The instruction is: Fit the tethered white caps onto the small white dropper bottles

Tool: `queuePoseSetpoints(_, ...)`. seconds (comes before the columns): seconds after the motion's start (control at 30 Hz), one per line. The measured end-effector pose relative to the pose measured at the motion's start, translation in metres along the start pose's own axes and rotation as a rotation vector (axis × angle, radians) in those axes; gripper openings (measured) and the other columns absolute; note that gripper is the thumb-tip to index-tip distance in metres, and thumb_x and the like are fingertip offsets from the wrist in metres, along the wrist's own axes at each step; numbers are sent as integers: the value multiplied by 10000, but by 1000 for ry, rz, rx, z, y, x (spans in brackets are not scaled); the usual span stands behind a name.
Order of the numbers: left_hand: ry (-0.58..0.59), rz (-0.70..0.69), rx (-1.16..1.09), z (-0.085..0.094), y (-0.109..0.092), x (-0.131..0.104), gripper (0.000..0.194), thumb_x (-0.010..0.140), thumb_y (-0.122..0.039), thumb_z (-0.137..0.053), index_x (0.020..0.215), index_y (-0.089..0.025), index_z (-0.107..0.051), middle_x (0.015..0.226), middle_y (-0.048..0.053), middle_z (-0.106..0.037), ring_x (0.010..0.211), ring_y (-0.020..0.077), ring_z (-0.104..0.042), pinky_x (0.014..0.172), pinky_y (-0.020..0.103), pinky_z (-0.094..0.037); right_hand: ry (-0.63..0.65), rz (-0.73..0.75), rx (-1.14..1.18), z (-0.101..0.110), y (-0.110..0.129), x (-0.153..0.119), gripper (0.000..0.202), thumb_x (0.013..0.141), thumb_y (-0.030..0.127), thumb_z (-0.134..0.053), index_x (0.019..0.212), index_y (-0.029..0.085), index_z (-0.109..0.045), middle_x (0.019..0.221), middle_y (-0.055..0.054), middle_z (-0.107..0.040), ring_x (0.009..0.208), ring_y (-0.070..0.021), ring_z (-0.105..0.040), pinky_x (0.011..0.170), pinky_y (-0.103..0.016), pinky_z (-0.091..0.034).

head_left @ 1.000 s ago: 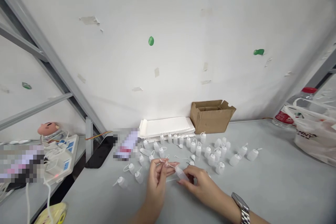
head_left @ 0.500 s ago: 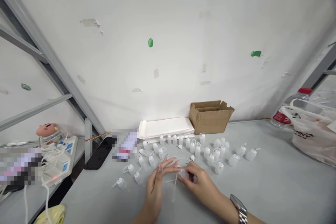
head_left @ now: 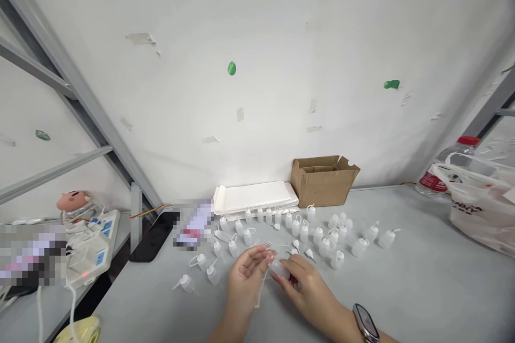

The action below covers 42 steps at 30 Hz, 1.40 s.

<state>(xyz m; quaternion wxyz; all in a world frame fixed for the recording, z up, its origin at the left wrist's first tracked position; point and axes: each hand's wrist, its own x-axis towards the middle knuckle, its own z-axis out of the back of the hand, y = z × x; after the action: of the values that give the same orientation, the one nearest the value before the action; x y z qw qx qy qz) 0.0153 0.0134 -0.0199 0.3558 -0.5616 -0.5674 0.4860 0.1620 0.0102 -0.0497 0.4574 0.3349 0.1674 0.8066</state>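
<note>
My right hand (head_left: 303, 278) is closed around a small translucent squeeze bottle (head_left: 280, 268), which lies tilted with its top end to the left. My left hand (head_left: 249, 273) has its thumb and fingertips pinched together at that end; what they hold is hidden. A thin white strip (head_left: 259, 292) hangs below the left fingertips. Small white needle-tip caps, one of them a loose cap (head_left: 309, 253), lie just beyond my right hand. Around both hands stand several like bottles, among them a capped bottle (head_left: 212, 273) on the left and a looped-strap bottle (head_left: 337, 260) on the right.
An open cardboard box (head_left: 325, 187) and a stack of white packets (head_left: 255, 196) stand against the wall. On the left lie a black phone (head_left: 155, 238) and a power strip (head_left: 92, 249) with cables. At right are a plastic bag (head_left: 478, 203) and a large water bottle (head_left: 432, 179).
My left hand's fingers, stretched out before, have curled into a pinch at the bottle's top end. The right hand still holds the bottle. A loose cap now shows beyond it.
</note>
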Motion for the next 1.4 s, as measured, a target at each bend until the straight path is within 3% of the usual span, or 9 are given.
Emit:
queuePoseSetpoints(0.2,41,118,-79,3,5,7,384,486,-339,-824,776,-139,-670,849,114,-736,880,257,-666,829,351,-498,-171,208,-84,3,1,-1,189,919,229,-397,1002,160,-552,765,-62,-567,685,-179,-529,613,-306,-489)
queuePoseSetpoints(0.4,20,143,-147,1,11,5,373,505,-301,-826,802,-129,-681,874,114,-730,919,258,-652,872,353,-472,-230,292,-224,1,4,-1,160,904,153,-399,976,153,-542,779,-81,-597,725,-210,-538,639,-342,-487)
queuePoseSetpoints(0.57,37,119,-206,1,3,0,351,582,-404,-768,802,-138,-705,932,116,-715,998,269,-611,938,377,-426,-113,79,10,7,10,5,183,916,251,-412,842,169,-558,725,-46,-561,658,-170,-521,609,-306,-475)
queuePoseSetpoints(0.67,32,76,-127,4,-1,1,342,598,-436,-746,784,-150,-719,940,108,-714,1015,274,-595,954,384,-406,-11,-67,136,11,13,8,220,908,296,-443,760,183,-560,707,-22,-556,657,-153,-528,613,-279,-463)
queuePoseSetpoints(0.77,20,57,-36,7,0,3,341,584,-439,-750,783,-162,-726,929,101,-720,1011,279,-595,946,380,-407,1,-97,172,11,13,7,215,900,313,-458,774,186,-577,702,-14,-552,652,-149,-527,614,-273,-454)
queuePoseSetpoints(0.93,76,74,34,7,4,2,331,635,-450,-709,805,-167,-730,932,97,-723,983,280,-610,892,365,-447,-80,-7,102,5,7,1,181,904,304,-448,865,185,-579,704,-19,-546,628,-150,-508,594,-282,-453)
queuePoseSetpoints(1.1,67,99,-29,2,6,0,335,580,-420,-756,777,-150,-728,894,112,-728,903,273,-638,830,355,-478,-159,149,-3,3,4,1,161,915,241,-416,955,172,-556,750,-49,-572,666,-169,-518,603,-303,-473)
queuePoseSetpoints(1.4,40,128,-61,-1,8,-2,319,560,-373,-786,769,-142,-722,871,112,-727,931,261,-628,884,348,-446,-233,307,-267,1,5,1,189,895,136,-412,1044,137,-528,791,-88,-615,689,-206,-530,607,-337,-474)
